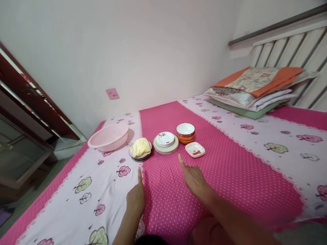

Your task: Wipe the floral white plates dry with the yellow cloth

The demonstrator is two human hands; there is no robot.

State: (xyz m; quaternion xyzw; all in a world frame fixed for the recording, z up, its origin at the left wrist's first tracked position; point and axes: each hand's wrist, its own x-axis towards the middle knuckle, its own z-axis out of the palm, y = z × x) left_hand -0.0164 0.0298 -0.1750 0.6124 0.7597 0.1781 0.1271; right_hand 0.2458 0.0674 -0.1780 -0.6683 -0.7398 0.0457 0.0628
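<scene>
My left hand (136, 196) hovers over the bed with its index finger stretched out and nothing in it. Just beyond that fingertip, a folded yellow cloth (140, 147) rests on a stack of dark-rimmed plates (140, 159). My right hand (194, 177) also points forward with its index finger, empty, its other fingers mostly curled. Nearest its fingertip are a squarish white dish (195, 149) with a red pattern and a pile of round plates (166, 148), topped by smaller flowered plates (165, 139). Behind the dish, orange bowls (186, 134) with white insides are nested.
A pink plastic basin (108, 137) stands at the left near the wall. Folded bedding and pillows (255, 86) are piled at the back right beside a railing (293, 51). A pink note (112, 94) is stuck to the wall. The bed's left edge drops to the floor.
</scene>
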